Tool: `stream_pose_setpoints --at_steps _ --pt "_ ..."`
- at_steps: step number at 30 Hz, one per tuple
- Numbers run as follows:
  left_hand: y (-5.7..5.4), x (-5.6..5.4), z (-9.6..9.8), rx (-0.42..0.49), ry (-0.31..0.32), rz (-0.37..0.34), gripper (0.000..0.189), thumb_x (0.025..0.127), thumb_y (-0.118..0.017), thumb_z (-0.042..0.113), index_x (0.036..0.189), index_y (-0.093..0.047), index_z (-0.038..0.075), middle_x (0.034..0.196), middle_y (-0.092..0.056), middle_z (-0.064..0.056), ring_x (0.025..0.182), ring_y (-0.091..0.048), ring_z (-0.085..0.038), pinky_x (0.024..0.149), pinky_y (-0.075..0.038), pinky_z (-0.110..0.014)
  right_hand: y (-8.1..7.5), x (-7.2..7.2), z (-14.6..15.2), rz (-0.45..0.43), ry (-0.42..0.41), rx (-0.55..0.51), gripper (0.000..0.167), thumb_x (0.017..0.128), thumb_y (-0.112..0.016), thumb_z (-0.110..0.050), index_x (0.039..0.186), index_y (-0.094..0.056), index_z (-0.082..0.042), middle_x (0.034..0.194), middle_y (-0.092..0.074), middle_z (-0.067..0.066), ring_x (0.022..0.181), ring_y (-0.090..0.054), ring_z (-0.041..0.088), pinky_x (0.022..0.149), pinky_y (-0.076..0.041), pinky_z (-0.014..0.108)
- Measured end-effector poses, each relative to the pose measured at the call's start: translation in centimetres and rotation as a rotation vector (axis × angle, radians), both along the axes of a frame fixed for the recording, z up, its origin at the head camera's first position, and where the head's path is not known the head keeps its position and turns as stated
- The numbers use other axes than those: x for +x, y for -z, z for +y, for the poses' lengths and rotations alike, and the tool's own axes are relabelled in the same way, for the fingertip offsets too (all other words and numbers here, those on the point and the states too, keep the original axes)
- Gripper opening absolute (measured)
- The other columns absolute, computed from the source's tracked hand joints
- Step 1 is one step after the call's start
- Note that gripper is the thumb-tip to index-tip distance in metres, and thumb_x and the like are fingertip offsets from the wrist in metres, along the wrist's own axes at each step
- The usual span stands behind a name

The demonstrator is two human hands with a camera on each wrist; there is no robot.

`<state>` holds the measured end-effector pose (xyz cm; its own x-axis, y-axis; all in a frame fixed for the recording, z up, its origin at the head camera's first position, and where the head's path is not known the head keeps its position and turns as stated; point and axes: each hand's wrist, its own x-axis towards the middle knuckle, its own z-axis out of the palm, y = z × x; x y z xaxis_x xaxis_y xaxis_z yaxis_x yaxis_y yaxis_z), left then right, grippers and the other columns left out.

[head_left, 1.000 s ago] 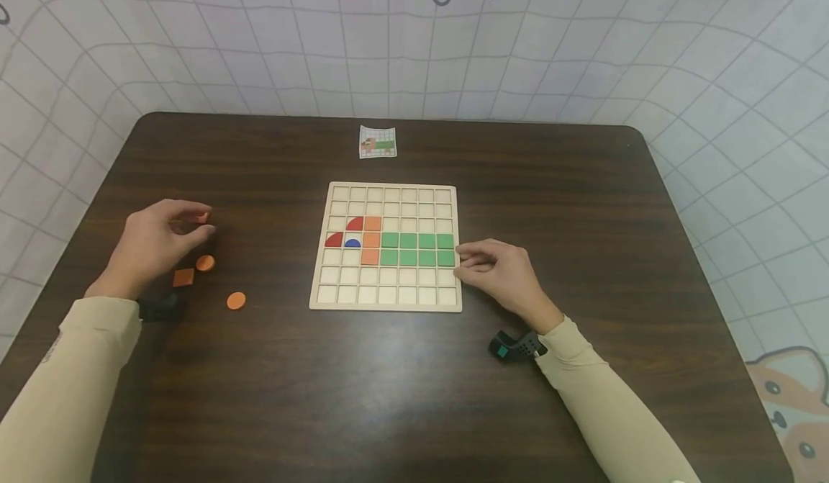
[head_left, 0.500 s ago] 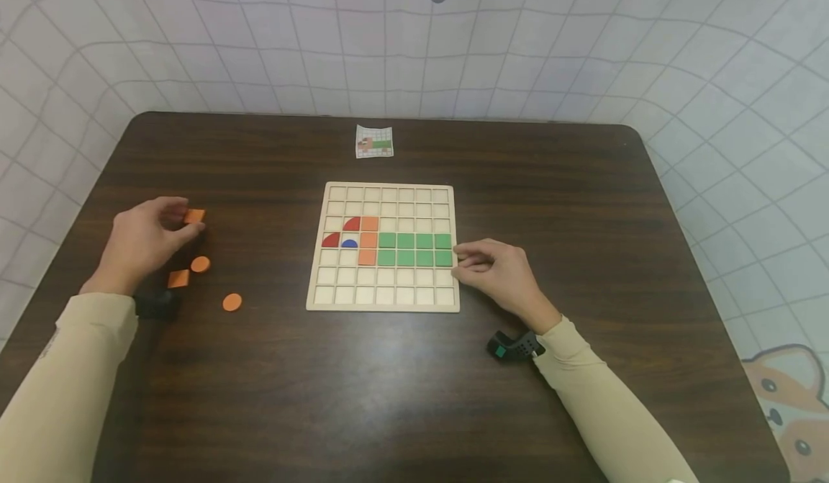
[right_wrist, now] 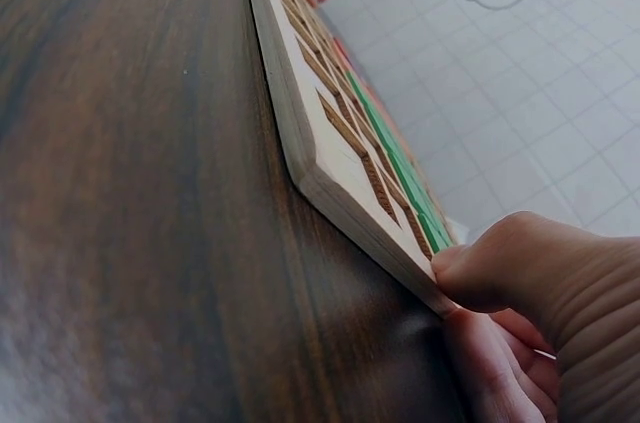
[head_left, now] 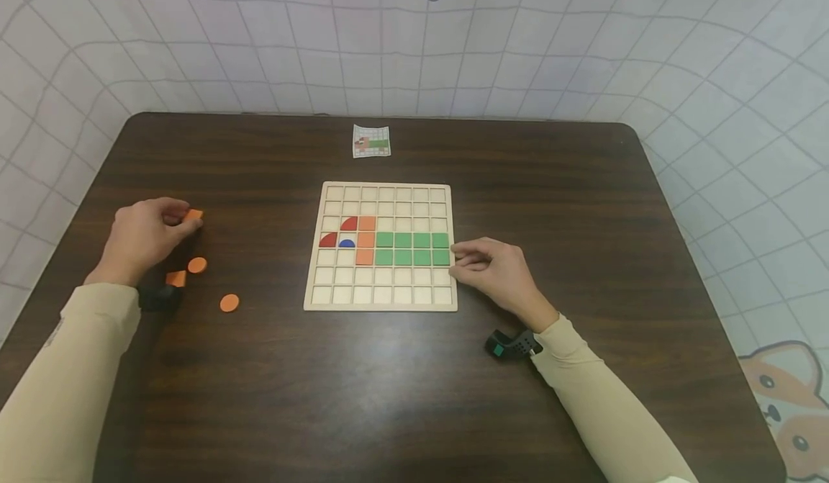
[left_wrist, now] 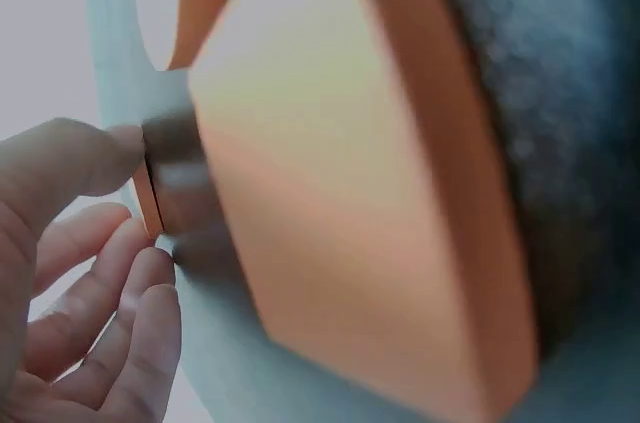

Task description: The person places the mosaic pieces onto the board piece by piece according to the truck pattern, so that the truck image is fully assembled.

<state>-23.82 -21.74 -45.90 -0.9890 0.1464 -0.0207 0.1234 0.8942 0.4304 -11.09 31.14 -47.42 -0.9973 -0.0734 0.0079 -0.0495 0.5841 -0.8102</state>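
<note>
My left hand (head_left: 139,242), at the left of the table, pinches an orange square tile (head_left: 193,214) between thumb and fingers. In the left wrist view the tile (left_wrist: 150,205) shows edge-on under the thumb. Close to that hand lie two orange round tiles (head_left: 229,302) and another orange square tile (head_left: 176,278). A wooden grid board (head_left: 382,296) sits mid-table, bearing green squares (head_left: 421,248), orange squares (head_left: 365,240), red quarter-circles (head_left: 328,240) and a blue half-circle (head_left: 347,243). My right hand (head_left: 495,271) grips the board's right edge, its thumb (right_wrist: 480,268) on the rim.
A small printed card (head_left: 371,142) with a coloured grid pattern lies behind the board. The dark wooden table (head_left: 388,396) has rounded far corners. A white gridded cloth (head_left: 518,58) surrounds its back and sides. Dark straps are on both wrists.
The pinched orange square has come into fuller view and the left hand has shifted slightly left. The whole head view has drifted a little left. My right hand keeps its place on the board.
</note>
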Motion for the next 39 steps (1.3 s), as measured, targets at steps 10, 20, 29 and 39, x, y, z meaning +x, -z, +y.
stream_pose_setpoints --at_steps 10,20,29,39 --pt "-0.6 0.1 0.2 -0.003 0.016 -0.087 0.046 0.099 -0.064 0.02 0.136 -0.058 -0.007 0.123 -0.067 -0.036 0.109 -0.065 -0.052 0.094 -0.05 -0.068 -0.1 0.1 -0.1 -0.002 -0.005 -0.004 0.032 0.086 -0.081 -0.017 0.118 -0.078 -0.012 0.102 -0.079 0.007 0.089 -0.078 0.017 0.079 -0.062 0.024" --pt "-1.3 0.6 1.2 0.018 0.069 -0.029 0.042 0.097 -0.063 0.021 0.131 -0.065 -0.003 0.12 -0.069 -0.033 0.107 -0.067 -0.047 0.09 -0.051 -0.066 -0.1 0.1 -0.1 -0.006 0.002 -0.001 0.031 0.086 -0.081 -0.017 0.117 -0.078 -0.013 0.1 -0.079 0.006 0.087 -0.078 0.017 0.077 -0.06 0.018" --pt "-1.9 1.4 3.0 0.051 0.098 -0.011 0.04 0.095 -0.066 0.021 0.129 -0.066 -0.001 0.122 -0.067 -0.029 0.107 -0.067 -0.043 0.088 -0.053 -0.063 0.1 0.1 -0.1 -0.006 0.008 -0.001 0.031 0.086 -0.081 -0.018 0.116 -0.079 -0.013 0.1 -0.079 0.007 0.087 -0.079 0.017 0.077 -0.061 0.019" --pt "-2.5 1.9 4.6 0.091 0.139 0.007 0.038 0.093 -0.068 0.019 0.126 -0.067 0.002 0.121 -0.066 -0.023 0.107 -0.066 -0.039 0.09 -0.052 -0.058 0.0 0.0 -0.1 0.004 -0.005 -0.002 0.03 0.086 -0.079 -0.017 0.116 -0.079 -0.013 0.101 -0.079 0.006 0.087 -0.078 0.016 0.077 -0.06 0.018"
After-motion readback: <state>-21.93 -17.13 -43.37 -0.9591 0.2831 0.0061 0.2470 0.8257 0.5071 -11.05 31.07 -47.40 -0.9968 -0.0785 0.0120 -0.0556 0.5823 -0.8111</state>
